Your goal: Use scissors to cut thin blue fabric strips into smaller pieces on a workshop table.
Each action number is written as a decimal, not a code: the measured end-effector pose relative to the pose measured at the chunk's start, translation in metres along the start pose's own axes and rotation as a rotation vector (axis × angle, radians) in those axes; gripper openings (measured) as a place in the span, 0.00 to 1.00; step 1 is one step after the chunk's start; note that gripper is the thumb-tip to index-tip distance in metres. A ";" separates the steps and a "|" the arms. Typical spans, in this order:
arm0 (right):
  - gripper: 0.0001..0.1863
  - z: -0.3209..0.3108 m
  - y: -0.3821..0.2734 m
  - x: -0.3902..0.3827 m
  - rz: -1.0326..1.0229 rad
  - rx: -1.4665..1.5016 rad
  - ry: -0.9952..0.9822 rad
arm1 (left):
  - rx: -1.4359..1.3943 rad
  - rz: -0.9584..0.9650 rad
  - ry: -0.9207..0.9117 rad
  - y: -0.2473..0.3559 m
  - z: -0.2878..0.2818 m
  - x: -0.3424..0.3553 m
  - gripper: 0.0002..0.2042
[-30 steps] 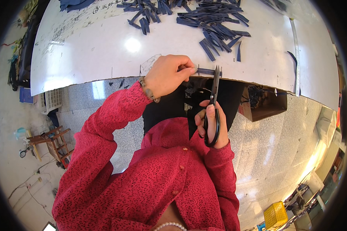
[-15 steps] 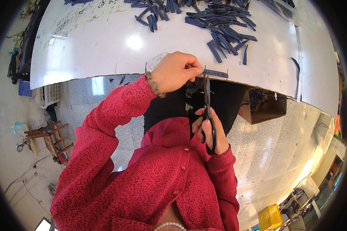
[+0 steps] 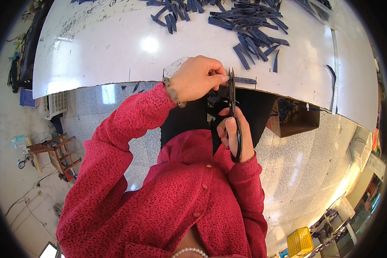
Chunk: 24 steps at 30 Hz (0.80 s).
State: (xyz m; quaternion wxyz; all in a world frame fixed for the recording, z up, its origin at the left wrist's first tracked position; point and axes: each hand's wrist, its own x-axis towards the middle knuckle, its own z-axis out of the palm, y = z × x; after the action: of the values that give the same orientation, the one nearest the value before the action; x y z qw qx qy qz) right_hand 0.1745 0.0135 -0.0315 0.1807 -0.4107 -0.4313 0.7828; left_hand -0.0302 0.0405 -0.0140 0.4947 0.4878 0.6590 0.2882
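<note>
Closed in a pinch at the table's near edge, my left hand (image 3: 198, 79) grips one end of a dark blue fabric strip (image 3: 246, 80). The strip lies along the edge and runs right toward a short black mark. My right hand (image 3: 238, 133) is wrapped round the black handles of a pair of scissors (image 3: 232, 94). Their blades point away from me and cross the strip just right of my left fingertips. The blades look slightly parted at the tips. Farther back on the table lies a loose pile of cut dark blue strips (image 3: 249, 32).
The white table (image 3: 99, 56) has a worn near edge above my lap. Below it on the right stands an open brown box (image 3: 299, 122) with dark scraps. A wooden stool (image 3: 58, 152) stands on the floor at left, a yellow basket (image 3: 300, 242) at lower right.
My right hand has moved the scissors forward, away from me, so the blades now reach across the strip. My left hand keeps its pinch at nearly the same place.
</note>
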 end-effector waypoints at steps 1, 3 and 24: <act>0.27 0.000 0.000 0.000 -0.002 0.005 0.027 | -0.019 -0.010 -0.003 0.002 -0.001 0.000 0.09; 0.27 -0.002 -0.002 0.000 0.019 -0.020 0.030 | -0.038 -0.021 -0.006 0.005 -0.002 0.000 0.09; 0.20 -0.009 -0.017 0.004 -0.391 0.084 0.305 | -0.374 -0.067 -0.190 0.020 0.028 -0.032 0.07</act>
State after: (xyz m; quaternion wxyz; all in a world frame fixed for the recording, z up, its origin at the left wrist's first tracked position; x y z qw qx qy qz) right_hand 0.1780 0.0301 -0.0215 0.4086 -0.4249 -0.4372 0.6792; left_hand 0.0043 0.0147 0.0053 0.6460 0.3903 0.5601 0.3415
